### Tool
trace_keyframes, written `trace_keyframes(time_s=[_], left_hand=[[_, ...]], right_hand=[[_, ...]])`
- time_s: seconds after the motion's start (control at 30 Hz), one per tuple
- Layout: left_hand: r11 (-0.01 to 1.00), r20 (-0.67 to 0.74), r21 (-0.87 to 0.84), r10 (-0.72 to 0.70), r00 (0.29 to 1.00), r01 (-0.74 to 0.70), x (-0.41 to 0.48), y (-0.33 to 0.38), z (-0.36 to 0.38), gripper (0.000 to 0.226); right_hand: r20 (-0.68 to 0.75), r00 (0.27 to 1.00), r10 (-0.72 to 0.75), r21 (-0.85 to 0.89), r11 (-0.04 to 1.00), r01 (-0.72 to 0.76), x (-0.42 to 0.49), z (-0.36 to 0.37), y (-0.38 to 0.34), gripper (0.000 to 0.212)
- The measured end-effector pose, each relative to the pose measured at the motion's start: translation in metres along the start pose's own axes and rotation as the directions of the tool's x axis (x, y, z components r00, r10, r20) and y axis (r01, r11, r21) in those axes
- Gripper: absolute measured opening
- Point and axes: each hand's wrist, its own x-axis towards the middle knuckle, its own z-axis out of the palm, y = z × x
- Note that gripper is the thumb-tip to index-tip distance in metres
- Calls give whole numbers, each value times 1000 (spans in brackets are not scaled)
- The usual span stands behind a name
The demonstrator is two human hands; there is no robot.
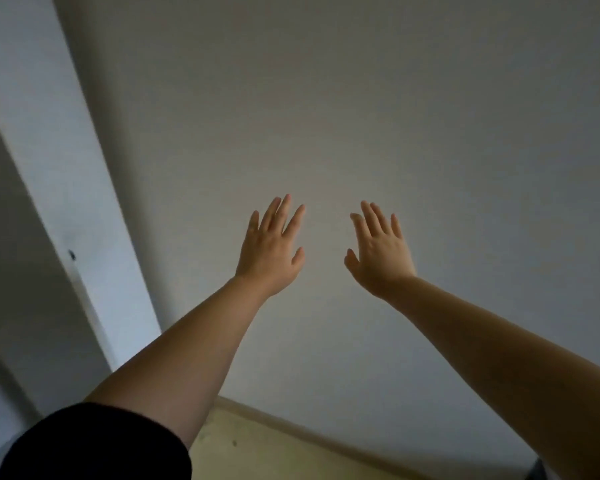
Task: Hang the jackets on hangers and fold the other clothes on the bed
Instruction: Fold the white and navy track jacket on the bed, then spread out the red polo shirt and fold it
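Empty, fingers spread: the person's left hand (271,251) and right hand (378,252) reach out side by side before a pale wall (430,116), black sleeve (101,445) on the left arm. Where the clothes lie cannot be told.

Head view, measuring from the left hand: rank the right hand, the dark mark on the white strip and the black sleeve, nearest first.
1. The right hand, just to the right of the left hand, not touching it.
2. The dark mark, off to the left on the white strip.
3. The black sleeve, bottom left corner.
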Motion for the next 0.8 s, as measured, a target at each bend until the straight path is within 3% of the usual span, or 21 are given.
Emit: trace_keyframes(time_s=[0.3,0.43,0.7,0.8], left_hand=[[978,71,-166,140,988,-126,80,167,119,67],[956,132,-271,153,979,-112,110,223,182,69],[926,255,-360,215,943,-114,129,334,277,70],[915,270,-386,236,934,-120,128,368,302,70]], right_hand=[[80,976,203,-61,978,-199,-40,55,184,64],[132,942,308,-115,949,-294,-58,89,241,66],[255,907,334,-227,933,-280,-110,136,352,70],[296,919,262,-229,953,-198,-131,153,385,69]])
